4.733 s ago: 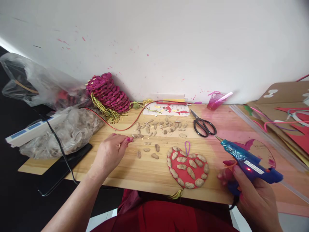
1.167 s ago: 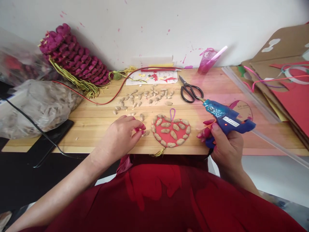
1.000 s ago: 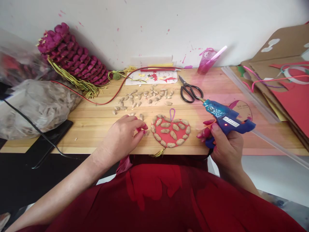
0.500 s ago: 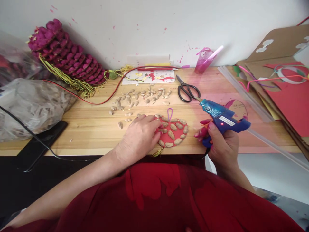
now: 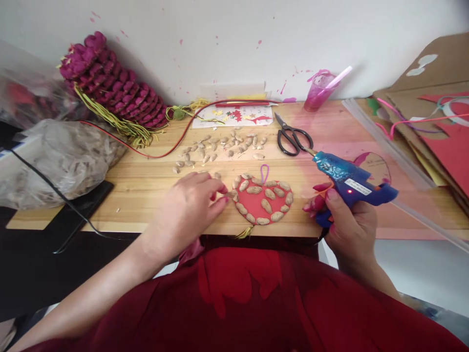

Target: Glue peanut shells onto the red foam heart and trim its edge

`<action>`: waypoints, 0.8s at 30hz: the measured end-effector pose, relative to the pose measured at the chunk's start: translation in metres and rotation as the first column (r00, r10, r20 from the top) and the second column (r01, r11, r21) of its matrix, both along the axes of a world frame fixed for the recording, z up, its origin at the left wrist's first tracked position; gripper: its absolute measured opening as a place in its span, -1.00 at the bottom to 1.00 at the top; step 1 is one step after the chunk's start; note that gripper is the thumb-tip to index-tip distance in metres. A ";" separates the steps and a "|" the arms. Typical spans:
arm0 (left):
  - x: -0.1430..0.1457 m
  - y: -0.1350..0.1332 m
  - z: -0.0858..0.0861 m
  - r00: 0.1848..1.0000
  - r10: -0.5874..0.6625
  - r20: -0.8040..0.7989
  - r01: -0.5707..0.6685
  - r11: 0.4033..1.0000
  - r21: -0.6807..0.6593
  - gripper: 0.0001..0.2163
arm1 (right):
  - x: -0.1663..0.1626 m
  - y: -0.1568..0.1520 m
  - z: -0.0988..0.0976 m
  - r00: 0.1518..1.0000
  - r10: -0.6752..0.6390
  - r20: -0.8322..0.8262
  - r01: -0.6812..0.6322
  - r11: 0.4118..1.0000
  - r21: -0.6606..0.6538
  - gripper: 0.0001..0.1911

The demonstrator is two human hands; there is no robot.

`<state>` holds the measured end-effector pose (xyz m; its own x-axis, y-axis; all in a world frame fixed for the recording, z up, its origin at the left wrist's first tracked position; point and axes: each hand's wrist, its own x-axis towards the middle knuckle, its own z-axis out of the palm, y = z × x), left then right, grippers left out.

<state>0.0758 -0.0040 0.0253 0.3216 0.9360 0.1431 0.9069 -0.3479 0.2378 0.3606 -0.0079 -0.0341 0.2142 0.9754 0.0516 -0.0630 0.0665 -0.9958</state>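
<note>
Our right grip [image 5: 350, 222] clasps blue plastic glue gun [image 5: 339, 170], label [image 5: 358, 187] unreadable; left grip [image 5: 185, 208], can't tell if closed, beside mid-frame rough-peanut heart [image 5: 252, 203].

Glossy plastic and rough shell over your smooth wooden table [image 5: 146, 176]

Your glue gun [image 5: 357, 178] has a smooth blue plastic body, a shiny wrinkled barrel and a metal tip; your peanuts [image 5: 254, 189] look rough and matt on the matt red heart [image 5: 249, 200]. The scissors [image 5: 285, 126] pair dark metal blades with smooth black handles; the bag [image 5: 69, 151] is crinkled translucent plastic.
</note>
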 end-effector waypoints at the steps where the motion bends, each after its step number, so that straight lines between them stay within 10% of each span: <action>1: -0.010 -0.003 0.002 0.998 0.059 -0.033 -0.059 0.998 -0.016 -0.89 | 0.000 0.000 0.000 1.000 -0.006 0.002 0.006 1.000 -0.006 -0.78; 7: -0.042 -0.013 -0.006 0.930 0.270 -0.249 -0.295 0.953 -0.068 -0.85 | -0.003 0.001 0.001 0.999 -0.029 0.014 0.029 1.000 -0.001 -0.83; 15: -0.017 -0.016 -0.014 0.995 0.094 0.038 -0.092 0.994 -0.050 -0.92 | -0.004 0.000 0.002 0.998 -0.038 0.042 0.038 0.999 -0.006 -0.82; 24: -0.002 -0.013 -0.017 0.987 0.159 0.005 -0.157 0.976 -0.150 -0.93 | 0.001 0.000 -0.002 0.999 -0.009 0.051 0.009 1.000 -0.005 -0.80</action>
<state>0.0733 -0.0166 0.0082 0.1666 0.9860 0.0031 0.9430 -0.1602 0.2917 0.3616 -0.0076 -0.0357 0.2205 0.9737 0.0571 -0.0116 0.0611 -0.9981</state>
